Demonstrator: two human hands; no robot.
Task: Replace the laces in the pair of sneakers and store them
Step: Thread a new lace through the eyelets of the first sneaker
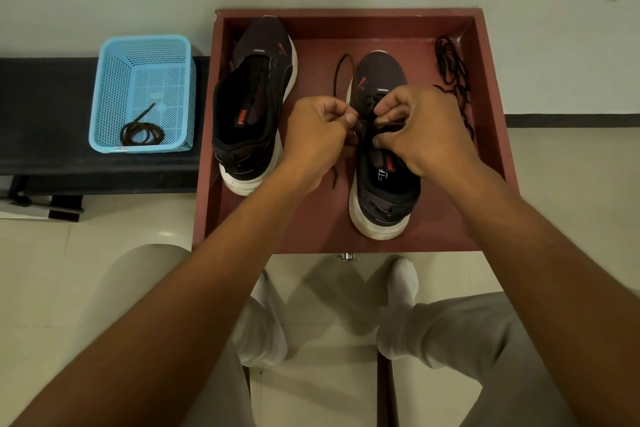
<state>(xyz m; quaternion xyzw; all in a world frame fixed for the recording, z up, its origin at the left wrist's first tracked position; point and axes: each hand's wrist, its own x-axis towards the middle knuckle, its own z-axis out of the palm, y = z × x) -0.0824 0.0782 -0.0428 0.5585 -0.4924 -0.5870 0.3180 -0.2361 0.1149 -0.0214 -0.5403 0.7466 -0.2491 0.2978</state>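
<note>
my left hand (320, 135) and right hand (420, 128) each pinch the brown lace (341, 74), i think, over the right sneaker (381, 184) in the red tray (495, 135); bare floor lies between both sneakers.

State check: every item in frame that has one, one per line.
Right sneaker: upright in drawer, being laced.
Brown lace: pinched by both hands, partly threaded.
Left sneaker: tipped sideways, no lace visible.
Loose black lace: piled in drawer corner.
Blue basket: holds one coiled lace.
Left hand, right hand: gripping lace.
</note>
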